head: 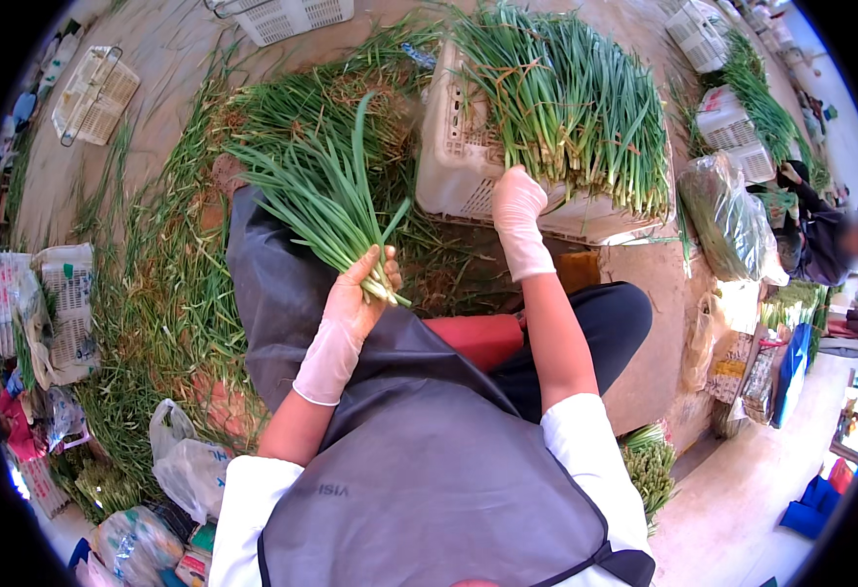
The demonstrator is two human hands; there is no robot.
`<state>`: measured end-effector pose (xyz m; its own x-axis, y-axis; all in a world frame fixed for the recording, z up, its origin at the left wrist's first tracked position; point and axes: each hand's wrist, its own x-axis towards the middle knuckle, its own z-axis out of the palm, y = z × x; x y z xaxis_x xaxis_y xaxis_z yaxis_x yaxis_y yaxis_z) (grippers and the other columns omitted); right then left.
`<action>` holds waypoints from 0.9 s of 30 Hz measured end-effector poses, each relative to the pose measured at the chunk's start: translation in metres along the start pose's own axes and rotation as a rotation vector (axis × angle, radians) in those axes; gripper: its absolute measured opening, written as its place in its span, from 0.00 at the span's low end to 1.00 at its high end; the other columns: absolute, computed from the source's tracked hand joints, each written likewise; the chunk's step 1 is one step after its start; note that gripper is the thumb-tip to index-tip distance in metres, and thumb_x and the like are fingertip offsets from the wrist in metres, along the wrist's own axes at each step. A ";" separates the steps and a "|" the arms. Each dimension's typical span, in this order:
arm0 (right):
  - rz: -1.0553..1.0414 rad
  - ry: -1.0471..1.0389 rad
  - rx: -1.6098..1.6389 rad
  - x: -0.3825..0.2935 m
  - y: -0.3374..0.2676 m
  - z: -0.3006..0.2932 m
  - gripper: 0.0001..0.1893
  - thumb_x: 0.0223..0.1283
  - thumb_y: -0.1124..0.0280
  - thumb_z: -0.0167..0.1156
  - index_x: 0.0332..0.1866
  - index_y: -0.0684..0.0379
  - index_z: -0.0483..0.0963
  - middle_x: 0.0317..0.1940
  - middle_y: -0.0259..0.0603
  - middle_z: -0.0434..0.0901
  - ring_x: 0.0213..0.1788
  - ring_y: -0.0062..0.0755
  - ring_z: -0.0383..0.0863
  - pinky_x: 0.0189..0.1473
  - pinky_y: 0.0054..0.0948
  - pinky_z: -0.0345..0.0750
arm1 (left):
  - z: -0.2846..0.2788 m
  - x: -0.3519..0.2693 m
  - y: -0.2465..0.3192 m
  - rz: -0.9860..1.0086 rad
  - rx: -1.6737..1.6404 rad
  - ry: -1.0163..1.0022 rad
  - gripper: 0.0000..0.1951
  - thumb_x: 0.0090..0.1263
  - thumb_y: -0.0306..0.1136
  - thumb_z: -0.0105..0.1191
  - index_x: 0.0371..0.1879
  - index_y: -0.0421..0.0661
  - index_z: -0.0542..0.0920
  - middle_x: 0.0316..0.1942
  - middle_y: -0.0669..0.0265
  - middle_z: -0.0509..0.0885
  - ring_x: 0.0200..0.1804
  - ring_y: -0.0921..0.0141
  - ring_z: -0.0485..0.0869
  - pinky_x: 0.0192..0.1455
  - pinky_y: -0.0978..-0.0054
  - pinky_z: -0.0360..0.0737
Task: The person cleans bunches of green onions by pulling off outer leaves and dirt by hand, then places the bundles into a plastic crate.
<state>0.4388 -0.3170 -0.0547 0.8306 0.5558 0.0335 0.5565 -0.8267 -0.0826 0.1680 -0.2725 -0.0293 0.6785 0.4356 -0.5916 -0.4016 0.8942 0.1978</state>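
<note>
My left hand (359,293), in a thin pale glove, is closed around the white stem ends of a bunch of Chinese chives (326,205). The green leaves fan out up and to the left, over the dark apron (429,469) on my lap. My right hand (518,197), gloved too, is at the near edge of a large chive pile (568,110). Its fingers are curled at the stem ends; whether they pinch a stem is hidden. That pile lies on an upturned white plastic crate (458,172), stems towards me.
Loose chive leaves and trimmings (172,293) cover the floor on the left. White crates (98,95) stand farther off. A plastic-wrapped chive bundle (726,213) lies right of the crate, near another person (821,242). A flat board (642,330) is beside my right knee; plastic bags (190,469) lie lower left.
</note>
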 end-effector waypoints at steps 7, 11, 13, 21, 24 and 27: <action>0.141 -0.602 1.336 -0.052 0.011 -0.060 0.11 0.59 0.67 0.58 0.25 0.63 0.73 0.14 0.30 0.71 0.17 0.18 0.70 0.20 0.21 0.66 | -0.006 -0.006 0.003 -0.059 -0.028 -0.026 0.13 0.68 0.28 0.53 0.50 0.41 0.72 0.29 0.69 0.72 0.26 0.77 0.68 0.31 0.80 0.67; -0.004 -0.579 1.127 -0.139 -0.005 -0.064 0.12 0.59 0.63 0.59 0.29 0.61 0.74 0.15 0.35 0.74 0.16 0.28 0.74 0.22 0.27 0.70 | -0.003 -0.002 -0.012 -0.109 0.251 0.157 0.10 0.66 0.30 0.54 0.43 0.39 0.77 0.38 0.62 0.82 0.37 0.72 0.80 0.40 0.76 0.78; -0.252 -0.324 0.753 -0.167 -0.018 -0.063 0.11 0.59 0.61 0.59 0.33 0.59 0.75 0.18 0.41 0.78 0.19 0.40 0.78 0.24 0.33 0.73 | 0.014 -0.007 -0.020 -0.150 0.202 0.039 0.12 0.66 0.30 0.54 0.45 0.37 0.78 0.43 0.58 0.83 0.43 0.69 0.82 0.47 0.74 0.78; -0.771 -0.587 0.671 -0.155 -0.004 -0.062 0.13 0.54 0.57 0.59 0.30 0.56 0.75 0.20 0.45 0.78 0.27 0.48 0.80 0.30 0.43 0.75 | -0.009 -0.017 -0.013 0.035 0.404 0.187 0.10 0.60 0.24 0.57 0.39 0.34 0.80 0.34 0.59 0.83 0.36 0.68 0.83 0.46 0.73 0.81; -0.466 -0.241 0.470 -0.113 0.019 -0.045 0.09 0.55 0.61 0.59 0.29 0.54 0.76 0.26 0.44 0.80 0.31 0.45 0.81 0.34 0.40 0.77 | -0.017 -0.026 0.023 0.183 0.393 0.116 0.10 0.62 0.26 0.56 0.39 0.33 0.78 0.33 0.61 0.83 0.33 0.71 0.82 0.47 0.71 0.80; -0.270 0.172 0.138 -0.055 0.003 -0.041 0.20 0.54 0.53 0.62 0.38 0.59 0.69 0.36 0.46 0.76 0.35 0.45 0.81 0.35 0.38 0.78 | -0.016 -0.044 0.045 0.179 0.286 -0.052 0.11 0.66 0.28 0.51 0.43 0.33 0.75 0.31 0.68 0.76 0.34 0.74 0.79 0.52 0.71 0.76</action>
<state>0.3956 -0.3531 -0.0160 0.6512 0.7205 0.2385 0.7587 -0.6256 -0.1816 0.1102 -0.2534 -0.0075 0.6462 0.5861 -0.4888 -0.3330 0.7928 0.5105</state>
